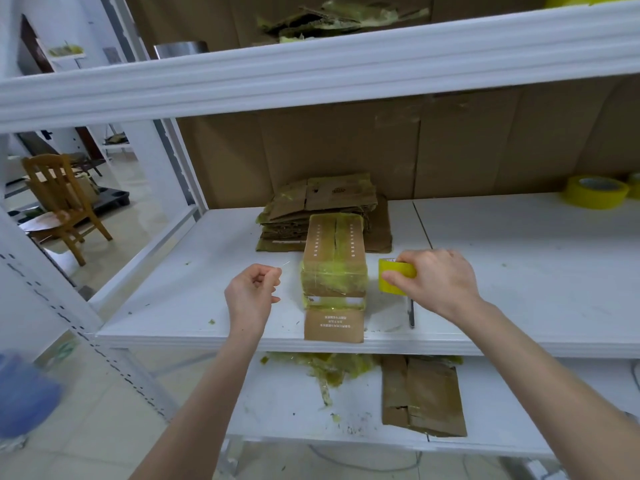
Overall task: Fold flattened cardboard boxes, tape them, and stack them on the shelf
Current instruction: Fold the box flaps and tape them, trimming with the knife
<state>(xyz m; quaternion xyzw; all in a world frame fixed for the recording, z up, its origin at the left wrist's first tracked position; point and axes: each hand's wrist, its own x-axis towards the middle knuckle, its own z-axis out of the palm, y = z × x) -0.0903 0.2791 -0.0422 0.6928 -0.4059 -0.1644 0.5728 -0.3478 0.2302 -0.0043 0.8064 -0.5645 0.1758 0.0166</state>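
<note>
The white shelf (519,271) carries a stack of flattened cardboard (332,199) at its back. Touching the stack's front stands the folded box (334,258), its near flap lying flat at the shelf's edge. Right of it, the right grip (440,282) curls round a yellow tape roll (389,275). The left grip (251,292), left of the box, has curled fingers; whether it pinches anything I cannot tell.

Folded cardboard box (334,268) upright on shelf (173,289), front flap down, flattened boxes (325,206) stacked behind, yellow tape roll (391,277) beside
</note>
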